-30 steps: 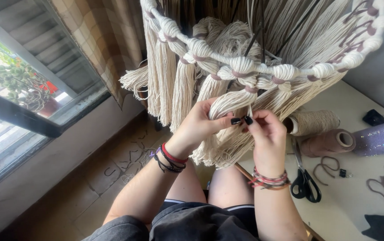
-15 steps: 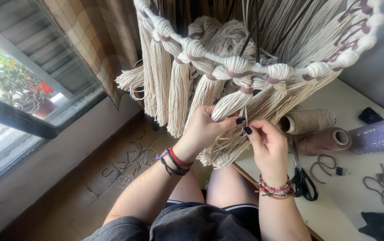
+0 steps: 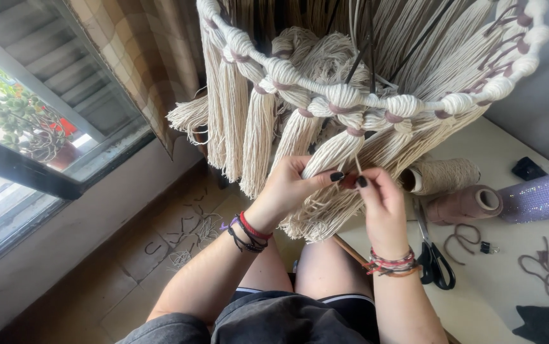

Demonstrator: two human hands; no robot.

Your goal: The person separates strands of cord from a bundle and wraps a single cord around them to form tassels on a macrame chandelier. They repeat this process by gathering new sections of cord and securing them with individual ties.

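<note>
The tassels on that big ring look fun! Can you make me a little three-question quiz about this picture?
1. True or false: both hands pinch the same cream tassel.
2. What lies on the table nearest the right hand: A) scissors, B) a hammer, C) a cup?
3. What colour is the spool next to the cream spool?

Key:
1. True; the left hand and right hand meet on it.
2. A.
3. Dusty pink.
</note>
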